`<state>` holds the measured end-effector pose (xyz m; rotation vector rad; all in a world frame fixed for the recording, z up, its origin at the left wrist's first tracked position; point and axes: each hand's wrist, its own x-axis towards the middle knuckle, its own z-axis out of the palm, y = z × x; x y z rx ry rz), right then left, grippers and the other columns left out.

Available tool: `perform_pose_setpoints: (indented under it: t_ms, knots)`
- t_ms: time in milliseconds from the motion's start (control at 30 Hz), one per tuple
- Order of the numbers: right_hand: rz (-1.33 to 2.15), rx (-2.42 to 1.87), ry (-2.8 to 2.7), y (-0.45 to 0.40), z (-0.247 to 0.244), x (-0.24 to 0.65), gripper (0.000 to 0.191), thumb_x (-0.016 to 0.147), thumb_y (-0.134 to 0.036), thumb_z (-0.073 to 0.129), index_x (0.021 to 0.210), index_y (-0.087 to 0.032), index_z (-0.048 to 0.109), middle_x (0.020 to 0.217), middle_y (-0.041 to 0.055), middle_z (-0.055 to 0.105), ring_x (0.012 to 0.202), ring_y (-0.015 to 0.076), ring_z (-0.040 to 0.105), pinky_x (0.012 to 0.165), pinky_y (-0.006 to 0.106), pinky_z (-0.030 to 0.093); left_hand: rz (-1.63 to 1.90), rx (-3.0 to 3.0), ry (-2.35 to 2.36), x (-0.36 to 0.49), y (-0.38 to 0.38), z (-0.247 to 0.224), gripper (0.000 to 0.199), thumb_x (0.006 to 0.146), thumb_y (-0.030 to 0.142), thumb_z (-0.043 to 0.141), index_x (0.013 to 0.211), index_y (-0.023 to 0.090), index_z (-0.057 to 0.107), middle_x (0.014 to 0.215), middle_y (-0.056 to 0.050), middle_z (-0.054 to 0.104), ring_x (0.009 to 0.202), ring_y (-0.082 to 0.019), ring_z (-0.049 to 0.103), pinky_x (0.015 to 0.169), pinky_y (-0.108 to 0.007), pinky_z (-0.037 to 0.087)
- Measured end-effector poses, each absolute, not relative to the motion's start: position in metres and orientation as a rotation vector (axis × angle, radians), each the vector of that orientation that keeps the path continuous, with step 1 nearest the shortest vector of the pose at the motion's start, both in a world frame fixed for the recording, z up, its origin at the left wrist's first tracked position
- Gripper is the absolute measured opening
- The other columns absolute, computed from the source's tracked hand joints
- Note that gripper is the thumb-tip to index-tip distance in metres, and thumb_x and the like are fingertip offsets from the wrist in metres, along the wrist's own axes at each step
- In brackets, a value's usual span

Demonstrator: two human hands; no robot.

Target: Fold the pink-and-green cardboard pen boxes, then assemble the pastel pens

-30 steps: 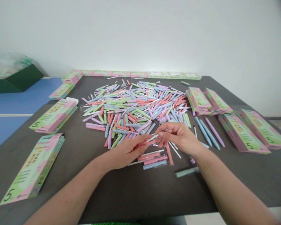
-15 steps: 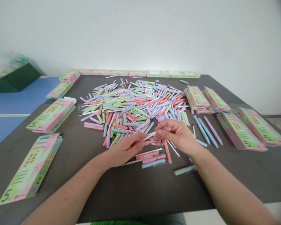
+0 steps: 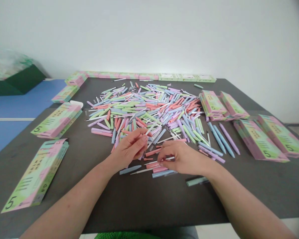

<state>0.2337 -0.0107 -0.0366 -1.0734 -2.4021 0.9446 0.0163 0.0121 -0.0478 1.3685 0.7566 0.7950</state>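
Note:
My left hand (image 3: 129,147) is closed on a thin white stick (image 3: 152,126) that points up and away over a large pile of pastel pen parts (image 3: 139,106). To its right, my right hand (image 3: 175,156) reaches down with bent fingers to a small group of parts. Its fingertips touch a pink tube (image 3: 153,165) there; whether they grip it is hard to tell. A blue tube (image 3: 161,173) lies just below those fingers. Near my left wrist rest a blue pointed barrel (image 3: 130,169) and a white refill (image 3: 139,171).
Printed boxes stand at the left (image 3: 37,174), along the back (image 3: 147,76) and at the right (image 3: 264,141). Two blue pens and a purple pen (image 3: 229,138) lie at the right. A green tube (image 3: 195,181) lies near my right wrist. A dark green bin (image 3: 20,81) stands far left.
My hands have moved apart. The left went left with the white stick, and the right came down to the loose tubes. The blue pointed barrel near my left wrist now shows.

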Motion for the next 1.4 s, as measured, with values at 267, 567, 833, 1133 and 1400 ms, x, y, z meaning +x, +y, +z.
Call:
perform_pose_setpoints:
  t_ms: [267,567,833,1133,1400]
  knots:
    - [0.681,-1.118,-2.640,-0.010,-0.046,0.229,0.009,0.084,-0.020,0.063,0.077,-0.018,0.069,0.082,0.0046,0.067,0.082,0.0191,0.061,0.073,0.029,0.042,0.801,1.341,0.779,0.017,0.011,-0.046,0.031,0.090,0.047,0.054,0.105,0.019,0.055,0.057,0.008,0.040,0.041,-0.004,0.030,0.036,-0.016,0.019]
    - [0.570,-1.251,-2.646,-0.012,-0.043,0.228,0.011,0.085,-0.024,0.060,0.078,-0.017,0.066,0.080,0.0044,0.062,0.077,0.0174,0.057,0.069,0.028,0.039,0.785,1.352,0.793,0.016,0.011,-0.046,0.028,0.091,0.045,0.053,0.105,0.021,0.055,0.058,0.008,0.037,0.042,-0.004,0.029,0.037,-0.015,0.018]
    - [0.494,-1.306,-2.650,-0.011,-0.048,0.225,0.013,0.089,-0.023,0.055,0.089,-0.015,0.065,0.088,0.0070,0.064,0.085,0.0193,0.059,0.075,0.029,0.042,0.779,1.349,0.847,0.014,0.012,-0.050,0.027,0.091,0.045,0.052,0.103,0.021,0.054,0.057,0.008,0.038,0.042,-0.005,0.030,0.039,-0.016,0.017]
    - [0.467,-1.296,-2.584,-0.007,-0.052,0.224,0.017,0.091,-0.023,0.054,0.096,-0.015,0.068,0.092,0.0081,0.067,0.093,0.0205,0.060,0.082,0.030,0.043,0.826,1.335,0.877,0.015,0.012,-0.045,0.025,0.092,0.044,0.052,0.100,0.021,0.054,0.056,0.008,0.040,0.040,-0.004,0.030,0.037,-0.017,0.017]
    - [0.268,-1.517,-2.007,0.011,-0.046,0.257,0.014,0.084,-0.013,0.054,0.084,-0.018,0.067,0.084,0.0044,0.070,0.079,0.0185,0.063,0.073,0.028,0.044,0.987,1.283,0.789,0.014,0.014,-0.047,0.019,0.092,0.038,0.054,0.099,0.021,0.057,0.056,0.008,0.039,0.040,-0.003,0.027,0.036,-0.014,0.016]
